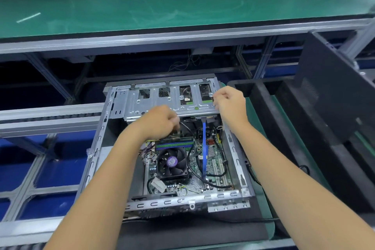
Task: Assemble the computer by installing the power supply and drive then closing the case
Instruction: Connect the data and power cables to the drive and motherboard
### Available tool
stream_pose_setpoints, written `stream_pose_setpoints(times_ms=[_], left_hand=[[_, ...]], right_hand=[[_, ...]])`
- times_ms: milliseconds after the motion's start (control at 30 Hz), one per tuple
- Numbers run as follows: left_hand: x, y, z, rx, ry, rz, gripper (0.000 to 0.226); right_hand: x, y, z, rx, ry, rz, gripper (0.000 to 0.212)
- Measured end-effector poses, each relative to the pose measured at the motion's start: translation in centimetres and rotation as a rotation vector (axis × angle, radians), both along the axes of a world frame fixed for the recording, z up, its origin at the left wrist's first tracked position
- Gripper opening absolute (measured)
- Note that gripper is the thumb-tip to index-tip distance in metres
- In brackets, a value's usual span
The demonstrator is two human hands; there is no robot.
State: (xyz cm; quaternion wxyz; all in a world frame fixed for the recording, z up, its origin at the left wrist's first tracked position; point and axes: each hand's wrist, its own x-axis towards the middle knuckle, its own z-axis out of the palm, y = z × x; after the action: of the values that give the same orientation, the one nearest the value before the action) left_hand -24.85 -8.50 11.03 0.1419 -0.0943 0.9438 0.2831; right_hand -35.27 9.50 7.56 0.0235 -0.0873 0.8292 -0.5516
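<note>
The open grey steel computer case (168, 203) is lying on its side on a green mat, its black round cooler fan (172, 163) facing up. The left hand (160, 123), fingers curled, is reaching under the silver perforated drive cage (162, 103); what it is pinching is hidden. The right hand (231, 102) is pinching the cage's right edge.

The drive cage (162, 99) sits behind the fan (172, 163), apparently above the motherboard (213, 160).
</note>
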Motion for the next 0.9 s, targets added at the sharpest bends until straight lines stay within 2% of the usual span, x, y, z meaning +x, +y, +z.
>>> stream_pose_setpoints(times_ms=[100, 167, 233, 267, 367, 400, 467, 533, 600, 667, 733, 800, 900], left_hand=[[-0.6, 0.8, 1.6, 0.082, 0.343, 0.127, 0.031], [-1.4, 2.3, 2.0, 0.384, 0.531, 0.184, 0.032], [-2.0, 4.0, 1.9, 0.717, 0.547, 0.250, 0.032], [-2.3, 4.9, 1.7, 0.810, 0.523, 0.275, 0.032], [-2.7, 6.4, 0.7, 0.948, 0.457, 0.291, 0.032], [-2.8, 6.6, 0.4, 0.932, 0.448, 0.279, 0.031], [-3.0, 6.4, 0.0, 0.758, 0.448, 0.266, 0.029], [-2.7, 5.6, -0.6, 0.551, 0.426, 0.337, 0.030], [-2.1, 4.7, -1.1, 0.497, 0.283, 0.378, 0.027], [-1.4, 4.9, -1.7, 0.533, 0.052, 0.333, 0.020], [-1.3, 5.7, -2.5, 0.483, -0.069, 0.302, 0.019], [-1.4, 6.3, -2.9, 0.416, -0.108, 0.336, 0.028], [-1.6, 7.1, -3.5, 0.406, -0.172, 0.357, 0.039]], right_hand=[[0.5, 0.4, 1.7, 0.028, 0.023, 0.152, 0.020], [0.9, 0.5, 3.1, -0.003, -0.082, 0.410, 0.020], [1.4, 0.4, 4.1, 0.023, -0.185, 0.646, 0.021], [1.6, 0.4, 4.3, 0.030, -0.187, 0.694, 0.020], [2.2, 0.6, 4.5, 0.016, -0.089, 0.631, 0.021], [2.3, 0.9, 4.4, 0.012, -0.078, 0.605, 0.024], [2.2, 1.6, 4.1, 0.059, -0.085, 0.567, 0.028], [1.7, 2.4, 3.7, 0.246, -0.045, 0.499, 0.026], [1.1, 3.1, 3.5, 0.431, -0.019, 0.411, 0.026], [0.7, 3.3, 3.4, 0.514, -0.024, 0.340, 0.023], [0.7, 3.1, 3.5, 0.486, -0.031, 0.254, 0.018], [1.0, 2.7, 3.6, 0.419, -0.050, 0.192, 0.018], [1.3, 2.3, 3.5, 0.386, -0.061, 0.216, 0.019]])
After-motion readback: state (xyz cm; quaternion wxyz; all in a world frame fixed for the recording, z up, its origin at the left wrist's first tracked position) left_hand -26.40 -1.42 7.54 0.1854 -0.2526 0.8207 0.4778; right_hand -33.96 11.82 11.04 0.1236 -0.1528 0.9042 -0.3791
